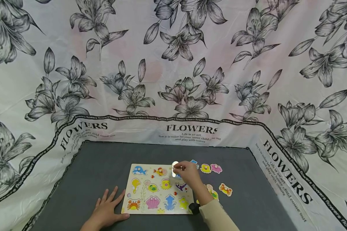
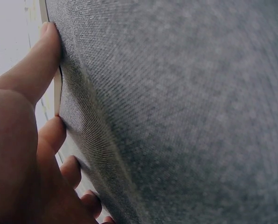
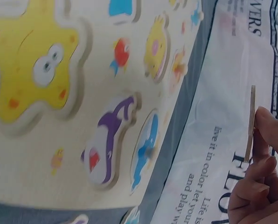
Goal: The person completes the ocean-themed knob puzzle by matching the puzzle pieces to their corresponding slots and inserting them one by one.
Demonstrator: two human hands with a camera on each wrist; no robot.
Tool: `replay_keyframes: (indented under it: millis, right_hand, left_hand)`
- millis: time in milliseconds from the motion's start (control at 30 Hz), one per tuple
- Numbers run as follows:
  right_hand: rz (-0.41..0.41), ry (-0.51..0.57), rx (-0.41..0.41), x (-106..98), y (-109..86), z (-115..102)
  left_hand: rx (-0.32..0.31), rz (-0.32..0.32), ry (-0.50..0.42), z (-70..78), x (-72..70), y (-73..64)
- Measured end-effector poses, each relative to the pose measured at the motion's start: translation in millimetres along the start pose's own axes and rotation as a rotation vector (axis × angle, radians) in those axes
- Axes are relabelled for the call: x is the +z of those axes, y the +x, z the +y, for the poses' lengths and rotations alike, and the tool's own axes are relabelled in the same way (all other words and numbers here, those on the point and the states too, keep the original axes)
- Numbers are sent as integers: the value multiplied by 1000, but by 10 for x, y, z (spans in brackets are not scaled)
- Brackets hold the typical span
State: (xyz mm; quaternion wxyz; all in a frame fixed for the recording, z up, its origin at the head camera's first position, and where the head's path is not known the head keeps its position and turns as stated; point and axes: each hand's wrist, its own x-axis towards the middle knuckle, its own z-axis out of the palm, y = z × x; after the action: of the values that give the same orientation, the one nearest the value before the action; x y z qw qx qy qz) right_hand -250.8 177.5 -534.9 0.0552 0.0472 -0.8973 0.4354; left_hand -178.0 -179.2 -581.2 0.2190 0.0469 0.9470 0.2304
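Observation:
A pale wooden puzzle board (image 1: pixel 162 192) printed with sea animals lies on the dark cloth. My right hand (image 1: pixel 189 175) is over the board's upper right corner and pinches a flat puzzle piece (image 1: pixel 174 169) between thumb and fingers. Glare whitens its face in the head view; in the right wrist view the piece (image 3: pixel 251 123) shows edge-on, held above the board. A yellow starfish (image 3: pixel 36 70) and a purple whale (image 3: pixel 106 144) sit in the board there. My left hand (image 1: pixel 107 208) rests spread at the board's left edge, its thumb (image 2: pixel 48 46) against the board's side.
Loose pieces lie right of the board: a yellow one (image 1: pixel 206 168), a pink shell (image 1: pixel 216 168), an orange crab (image 1: pixel 225 189) and a green turtle (image 1: pixel 213 193) partly hidden by my right arm. A small black object (image 1: pixel 194 208) shows beside that wrist. Flower-printed fabric (image 1: pixel 191 128) stands behind.

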Motion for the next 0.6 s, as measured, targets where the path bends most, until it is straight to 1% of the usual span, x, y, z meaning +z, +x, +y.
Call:
replay_keyframes:
  millis: [133,367,467,600]
  right_hand:
    - [-23,24,-25,70,11,-67]
    - [-52,-5,-91,220,41,-171]
    - [-78,-9,-110,309,52,-238]
    - [-120,8,-113,427,49,-322]
  left_hand:
    - [-2,-2,7,-5,-10,-3]
    - [-4,-6,13,-4,-14,-8]
    - [-4,-7,11,3,-20,-15]
    - [-7,-5,8,8,-18,-17]
